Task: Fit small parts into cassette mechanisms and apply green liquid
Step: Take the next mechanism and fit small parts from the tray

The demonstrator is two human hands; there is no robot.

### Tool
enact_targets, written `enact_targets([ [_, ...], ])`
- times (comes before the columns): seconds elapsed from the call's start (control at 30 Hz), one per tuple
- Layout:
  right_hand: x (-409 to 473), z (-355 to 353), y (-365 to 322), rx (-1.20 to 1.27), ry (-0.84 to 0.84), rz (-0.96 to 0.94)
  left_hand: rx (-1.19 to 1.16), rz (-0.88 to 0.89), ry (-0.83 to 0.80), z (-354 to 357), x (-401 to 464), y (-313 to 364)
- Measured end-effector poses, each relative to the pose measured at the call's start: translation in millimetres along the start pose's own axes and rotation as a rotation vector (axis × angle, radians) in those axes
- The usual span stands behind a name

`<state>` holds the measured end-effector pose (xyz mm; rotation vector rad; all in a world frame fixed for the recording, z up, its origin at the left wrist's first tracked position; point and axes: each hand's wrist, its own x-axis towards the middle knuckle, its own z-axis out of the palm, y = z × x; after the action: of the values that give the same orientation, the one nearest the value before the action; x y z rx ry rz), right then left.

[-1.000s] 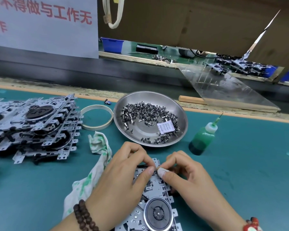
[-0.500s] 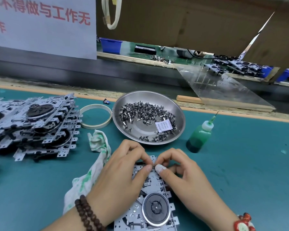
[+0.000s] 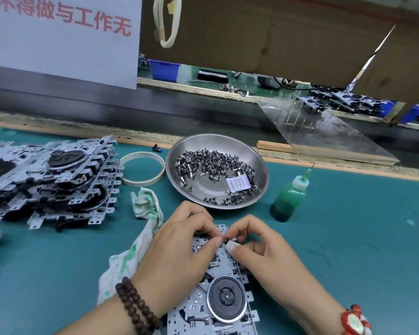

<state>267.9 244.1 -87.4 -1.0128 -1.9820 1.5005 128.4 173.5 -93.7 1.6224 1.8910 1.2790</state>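
A metal cassette mechanism with a round black flywheel lies on the teal mat in front of me. My left hand rests on its left side, fingers curled, thumb and forefinger pinching at the top edge. My right hand pinches a small part at the same spot, fingertips meeting the left hand's. A steel bowl behind the hands holds several small dark parts. The green liquid bottle with a needle tip stands to the bowl's right, untouched.
A stack of cassette mechanisms fills the left of the mat. A tape ring lies beside the bowl, and a green-stained cloth runs under my left wrist. A clear plastic sheet leans at the back right.
Both hands stay pinched together at the mechanism's top edge. The view has shifted slightly; the fingertips show only tiny movements.
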Motion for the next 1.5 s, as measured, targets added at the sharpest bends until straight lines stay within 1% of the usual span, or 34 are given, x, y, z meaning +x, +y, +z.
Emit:
enact_targets([
  [0.63, -1, 8, -7, 0.044, 0.077, 0.066, 0.013, 0.028, 0.007, 1, -2, -6],
  [0.83, -2, 13, -8, 0.032, 0.129, 0.067, 0.037, 0.165, 0.025, -1, -5, -4],
  [0.97, -2, 15, -9, 0.022, 0.153, 0.091, 0.126, 0.255, 0.032, -2, -6, -1],
  [1.07, -4, 15, -8, -0.025, 0.177, 0.078, 0.157, 0.265, 0.043, -1, -7, -2],
  [1.23, -9, 4, -10, -0.012, 0.099, 0.098, 0.215, 0.260, 0.034, -1, -7, 1],
  [1.27, -11, -2, -9, -0.001, 0.151, 0.082, 0.204, 0.241, 0.034, -1, -6, 1],
  [1.3, -14, -9, -6, 0.003, 0.271, 0.040, 0.173, 0.215, 0.032, -1, -7, 0],
  [1.37, -18, -24, -2, 0.013, 0.629, -0.055, 0.081, 0.137, 0.028, -2, -6, 0],
  [1.4, -18, -31, -1, 0.017, 0.766, -0.070, 0.023, 0.085, 0.019, -4, -5, 0],
  [1.43, -15, -36, 1, 0.011, 0.834, -0.055, -0.033, 0.035, 0.021, -5, -3, 0],
  [1.5, -3, -44, 8, -0.074, 0.825, 0.013, -0.085, -0.047, 0.038, -12, 1, -5],
])
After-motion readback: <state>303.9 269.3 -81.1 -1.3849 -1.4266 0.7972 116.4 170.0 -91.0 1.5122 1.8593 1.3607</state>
